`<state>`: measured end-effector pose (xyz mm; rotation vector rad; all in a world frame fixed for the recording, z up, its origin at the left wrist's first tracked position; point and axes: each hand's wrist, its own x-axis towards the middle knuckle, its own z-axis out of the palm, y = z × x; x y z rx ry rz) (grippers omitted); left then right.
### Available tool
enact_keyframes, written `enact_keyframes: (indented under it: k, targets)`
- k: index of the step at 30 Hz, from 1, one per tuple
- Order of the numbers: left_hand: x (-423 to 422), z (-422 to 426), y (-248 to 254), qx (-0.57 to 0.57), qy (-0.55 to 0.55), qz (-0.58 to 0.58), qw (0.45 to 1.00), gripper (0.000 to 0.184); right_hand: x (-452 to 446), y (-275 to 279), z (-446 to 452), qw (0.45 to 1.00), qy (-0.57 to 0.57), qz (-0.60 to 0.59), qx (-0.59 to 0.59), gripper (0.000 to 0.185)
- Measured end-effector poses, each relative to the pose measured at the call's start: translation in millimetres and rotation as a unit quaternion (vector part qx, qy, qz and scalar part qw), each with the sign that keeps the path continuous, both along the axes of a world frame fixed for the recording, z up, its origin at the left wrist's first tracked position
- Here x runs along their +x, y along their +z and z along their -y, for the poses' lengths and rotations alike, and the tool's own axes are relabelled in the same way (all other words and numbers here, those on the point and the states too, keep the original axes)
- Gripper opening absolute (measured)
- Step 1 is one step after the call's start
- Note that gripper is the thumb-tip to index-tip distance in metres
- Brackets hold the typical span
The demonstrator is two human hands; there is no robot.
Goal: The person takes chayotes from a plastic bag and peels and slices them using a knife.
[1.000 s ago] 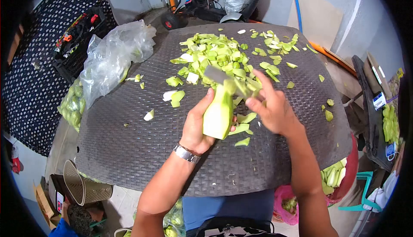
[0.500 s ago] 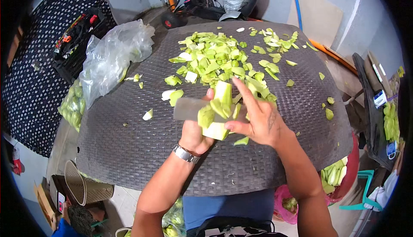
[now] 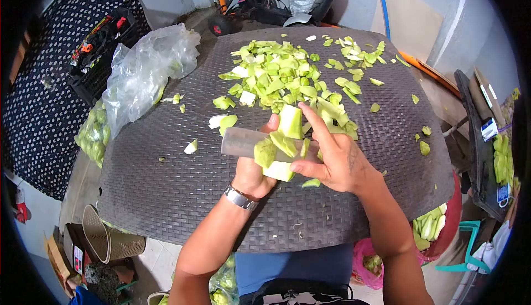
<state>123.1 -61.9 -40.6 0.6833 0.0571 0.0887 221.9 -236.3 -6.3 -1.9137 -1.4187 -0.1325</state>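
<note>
My left hand (image 3: 251, 175), with a metal watch at its wrist, is closed around a pale green peeled chayote (image 3: 290, 121) above the table. My right hand (image 3: 337, 161) grips a broad-bladed knife (image 3: 240, 141), whose handle is hidden in the palm. The blade lies flat across the chayote, pointing left, with cut green peel pieces (image 3: 265, 153) resting on it. My right index finger stretches up along the chayote's far end. Just beyond both hands is a heap of peelings (image 3: 276, 75) on the dark woven table (image 3: 182, 194).
A clear plastic bag (image 3: 149, 64) lies on the table's left edge. Loose scraps (image 3: 359, 53) are scattered at the back right. A red tub (image 3: 451, 222) of peeled chayotes stands below the right edge, and a beige basket (image 3: 110, 238) below the left.
Both hands keep nearly the same pose. The blade sits almost where it was, still carrying peel, and the whole view has shifted very slightly.
</note>
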Motion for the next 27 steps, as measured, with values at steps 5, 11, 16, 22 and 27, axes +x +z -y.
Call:
enact_keyframes:
  k: [5, 11, 16, 22, 27]
  targets:
    - [-1, 2, 5, 0.008, -0.005, -0.011, 1.0, 0.059, 8, -2, 4, 1.0, -0.007, 0.003, 0.003, 0.101]
    - [-2, -8, 3, -0.033, -0.06, -0.026, 0.997, 0.058, 40, -2, 21, 0.99, -0.134, -0.039, -0.024, 0.087]
    - [0, -5, 12, -0.086, -0.037, -0.031, 0.995, 0.068, 64, 14, 41, 0.946, -0.246, -0.191, -0.089, 0.068]
    - [1, -5, 8, -0.055, 0.059, -0.039, 0.996, 0.052, 40, 23, 30, 0.858, -0.078, -0.503, -0.065, 0.067]
    - [0, -4, 14, -0.065, 0.079, -0.039, 0.994, 0.051, 19, 30, 26, 0.841, -0.01, -0.528, 0.114, 0.069]
